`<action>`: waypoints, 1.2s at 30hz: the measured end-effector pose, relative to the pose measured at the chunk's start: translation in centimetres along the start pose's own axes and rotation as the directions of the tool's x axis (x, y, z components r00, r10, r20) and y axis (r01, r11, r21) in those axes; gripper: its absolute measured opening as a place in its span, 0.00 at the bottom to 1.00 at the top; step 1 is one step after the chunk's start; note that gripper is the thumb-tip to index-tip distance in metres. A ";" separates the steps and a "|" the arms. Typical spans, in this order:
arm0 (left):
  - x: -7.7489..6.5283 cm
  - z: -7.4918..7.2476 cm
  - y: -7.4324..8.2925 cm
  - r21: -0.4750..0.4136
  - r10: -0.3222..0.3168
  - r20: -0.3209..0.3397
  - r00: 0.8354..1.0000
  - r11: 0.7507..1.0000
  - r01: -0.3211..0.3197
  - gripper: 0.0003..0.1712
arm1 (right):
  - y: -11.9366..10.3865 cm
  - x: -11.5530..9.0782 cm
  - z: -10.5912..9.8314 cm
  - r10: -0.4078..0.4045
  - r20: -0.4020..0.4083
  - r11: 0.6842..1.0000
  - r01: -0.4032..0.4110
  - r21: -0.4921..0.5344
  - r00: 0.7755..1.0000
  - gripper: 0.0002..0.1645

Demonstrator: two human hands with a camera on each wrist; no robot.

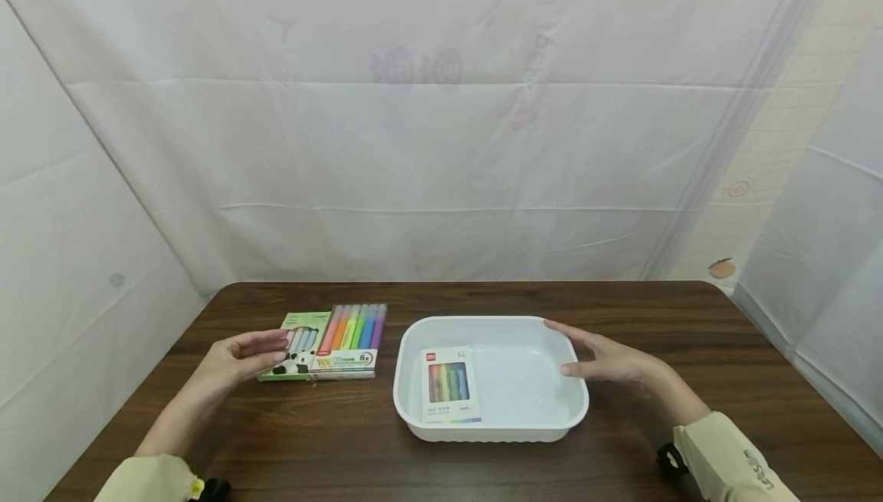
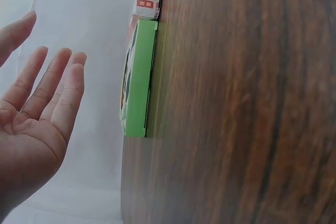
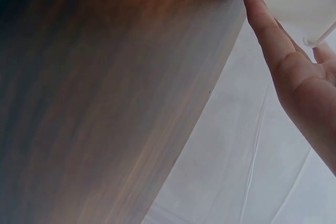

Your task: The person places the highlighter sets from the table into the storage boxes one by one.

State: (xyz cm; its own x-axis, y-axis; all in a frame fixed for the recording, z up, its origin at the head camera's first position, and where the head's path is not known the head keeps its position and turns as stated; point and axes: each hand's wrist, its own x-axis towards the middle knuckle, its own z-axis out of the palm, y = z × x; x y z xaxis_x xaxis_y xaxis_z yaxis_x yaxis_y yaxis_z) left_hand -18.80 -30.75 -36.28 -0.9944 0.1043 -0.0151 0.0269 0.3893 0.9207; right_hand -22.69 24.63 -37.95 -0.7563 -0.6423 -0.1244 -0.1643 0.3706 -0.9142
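My left hand [image 1: 234,360] hovers just left of a green box [image 2: 139,80] with a panda picture and pale pens. Its fingers are apart and extended, with nothing in them. A pack of rainbow-coloured markers [image 1: 350,333] lies against that box on its right. At the right end of a white plastic tray [image 1: 524,387], my right hand [image 1: 614,359] holds the rim, thumb over the inner side and fingers along the outside. Inside the tray, on the left, lies a small white box [image 1: 450,385] whose window shows several coloured sticks.
Everything rests on a dark brown wooden table [image 1: 303,441] with rounded far corners. White cloth [image 1: 441,180] hangs behind the table and along both sides.
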 end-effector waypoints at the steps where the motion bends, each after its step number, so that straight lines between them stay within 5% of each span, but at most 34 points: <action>1: 0.0 -0.1 0.0 0.005 0.004 -0.001 1.000 1.000 -0.004 0.33 | 0.0 0.0 0.0 -0.002 0.000 1.000 0.002 -0.001 1.000 0.47; 9: 0.0 -0.6 0.1 0.099 -0.032 -0.008 0.999 0.995 0.032 0.35 | 0.0 0.0 0.0 0.006 -0.005 1.000 -0.006 0.008 1.000 0.48; 36: 0.1 -1.6 -0.7 0.209 -0.074 -0.021 0.997 0.975 0.077 0.36 | 0.0 0.0 0.0 0.026 -0.010 1.000 -0.026 -0.007 1.000 0.47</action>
State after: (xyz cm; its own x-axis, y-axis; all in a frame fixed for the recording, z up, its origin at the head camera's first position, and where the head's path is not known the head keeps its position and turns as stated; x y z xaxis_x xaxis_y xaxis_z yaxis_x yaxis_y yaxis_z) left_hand -19.11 -32.46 -36.28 -0.9956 0.0561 -0.0748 -0.0286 0.5788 0.8150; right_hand -22.68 24.62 -37.92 -0.7664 -0.6261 -0.1440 -0.1493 0.3916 -0.9080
